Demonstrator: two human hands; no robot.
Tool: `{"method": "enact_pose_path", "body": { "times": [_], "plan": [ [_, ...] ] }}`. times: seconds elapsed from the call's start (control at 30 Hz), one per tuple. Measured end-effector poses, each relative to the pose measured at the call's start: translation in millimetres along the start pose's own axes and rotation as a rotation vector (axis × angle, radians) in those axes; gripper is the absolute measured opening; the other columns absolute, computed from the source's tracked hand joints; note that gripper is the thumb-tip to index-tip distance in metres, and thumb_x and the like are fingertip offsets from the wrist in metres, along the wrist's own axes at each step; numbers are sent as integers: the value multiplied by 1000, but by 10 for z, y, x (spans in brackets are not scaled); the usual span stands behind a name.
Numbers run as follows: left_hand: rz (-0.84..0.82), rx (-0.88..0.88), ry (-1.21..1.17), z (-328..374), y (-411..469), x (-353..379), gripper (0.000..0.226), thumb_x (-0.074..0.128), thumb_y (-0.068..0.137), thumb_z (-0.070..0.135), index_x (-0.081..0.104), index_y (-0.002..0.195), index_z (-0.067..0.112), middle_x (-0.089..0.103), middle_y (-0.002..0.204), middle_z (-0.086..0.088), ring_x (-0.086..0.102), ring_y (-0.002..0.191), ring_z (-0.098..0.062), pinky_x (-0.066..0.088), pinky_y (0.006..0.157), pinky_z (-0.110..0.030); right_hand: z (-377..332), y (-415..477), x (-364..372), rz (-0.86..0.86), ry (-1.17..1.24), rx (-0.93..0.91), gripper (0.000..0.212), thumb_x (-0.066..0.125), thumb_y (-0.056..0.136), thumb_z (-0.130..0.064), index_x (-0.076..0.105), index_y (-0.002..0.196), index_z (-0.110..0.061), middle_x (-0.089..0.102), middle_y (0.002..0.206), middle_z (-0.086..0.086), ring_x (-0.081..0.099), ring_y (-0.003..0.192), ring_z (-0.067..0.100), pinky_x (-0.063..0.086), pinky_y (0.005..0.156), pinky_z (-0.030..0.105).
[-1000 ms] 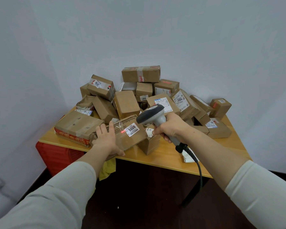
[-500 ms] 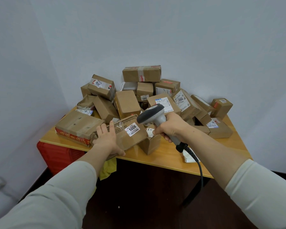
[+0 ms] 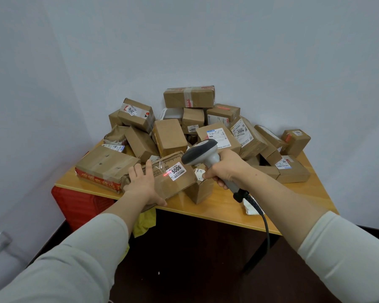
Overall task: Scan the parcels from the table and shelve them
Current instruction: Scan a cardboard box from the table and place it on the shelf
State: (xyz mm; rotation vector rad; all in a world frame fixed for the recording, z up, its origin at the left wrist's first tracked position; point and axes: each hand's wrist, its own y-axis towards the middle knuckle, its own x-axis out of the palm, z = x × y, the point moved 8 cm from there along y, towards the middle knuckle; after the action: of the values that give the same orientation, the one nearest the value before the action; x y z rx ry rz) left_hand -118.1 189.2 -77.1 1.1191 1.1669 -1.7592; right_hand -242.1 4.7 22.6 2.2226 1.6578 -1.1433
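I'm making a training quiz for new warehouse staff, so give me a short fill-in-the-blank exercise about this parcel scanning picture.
1. The right hand grips a corded barcode ____.
2. The left hand rests on the parcel whose label reads ____.
3. A red ____ stands under the table, at its left end.

Missing words: scanner; 5006; crate

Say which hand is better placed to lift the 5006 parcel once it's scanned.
Left. The left hand already lies on the flat brown cardboard parcel labelled 5006, while the right hand is occupied gripping the grey corded handheld scanner.
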Motion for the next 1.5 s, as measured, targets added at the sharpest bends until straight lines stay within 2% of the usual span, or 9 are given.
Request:
{"method": "enact_pose_path", "body": {
  "times": [0.63,0.77,0.87,1.03,1.2,1.3,1.37,1.43,1.5],
  "plan": [
    [24,12,-18,9,-36,7,146,88,54,51,-21,148,24,-10,154,-8,-12,144,-33,27,111,-59,120,72,27,-14,102,11,13,72,82,-8,60,84,-4,57,52,5,49,38,14,45,43,26],
    [19,47,-60,-26,-83,74,145,86,55,53,-23,147,27,-23,153,-8,-23,142,-34,22,112,-60,211,199,90,4,463,31,16,74,80,-3,62,89,1,67,72,14,63,56,19,52,49,25],
    [98,73,-147,-95,-171,136,137,83,56,59,-14,149,32,-33,150,-7,-32,139,-31,14,115,-56,357,405,210,81,620,84,32,81,75,-14,60,99,-6,69,97,13,68,84,23,59,76,37],
    [340,110,-362,-259,-346,145,78,69,77,54,30,141,32,-23,152,-6,-21,142,-29,17,115,-46,469,650,667,100,872,201,47,80,77,-20,57,116,-7,67,97,10,65,82,24,54,65,35],
    [374,-181,-1019,-730,-407,415,78,57,90,49,18,150,19,5,155,-10,13,143,-26,19,115,-39,572,766,1008,45,864,257,35,78,79,-18,57,107,-13,66,101,12,65,84,25,54,64,35],
    [187,-554,-1503,-1017,-292,879,84,60,80,60,33,146,16,41,146,-7,43,130,-26,37,107,-41,685,748,1121,45,813,306,25,78,79,-14,58,95,-11,65,93,11,64,81,24,55,67,37],
    [24,-622,-1708,-992,-242,1065,57,64,79,57,58,120,17,63,119,-7,60,107,-25,48,93,-38,767,739,1182,58,777,342,24,79,78,-11,57,88,-11,65,92,12,64,79,25,56,72,40],
    [-91,-637,-1736,-951,-173,1195,33,60,89,46,60,108,20,65,102,-7,61,95,-24,50,86,-38,858,731,1226,91,742,383,25,80,76,-7,56,84,-10,64,89,11,63,76,23,54,69,39],
    [-204,-658,-1740,-911,-163,1305,34,58,90,47,60,110,20,64,100,-7,60,91,-25,48,78,-39,927,716,1280,101,709,415,27,80,75,-6,55,84,-10,63,87,10,62,74,22,51,61,34]
  ]
}}
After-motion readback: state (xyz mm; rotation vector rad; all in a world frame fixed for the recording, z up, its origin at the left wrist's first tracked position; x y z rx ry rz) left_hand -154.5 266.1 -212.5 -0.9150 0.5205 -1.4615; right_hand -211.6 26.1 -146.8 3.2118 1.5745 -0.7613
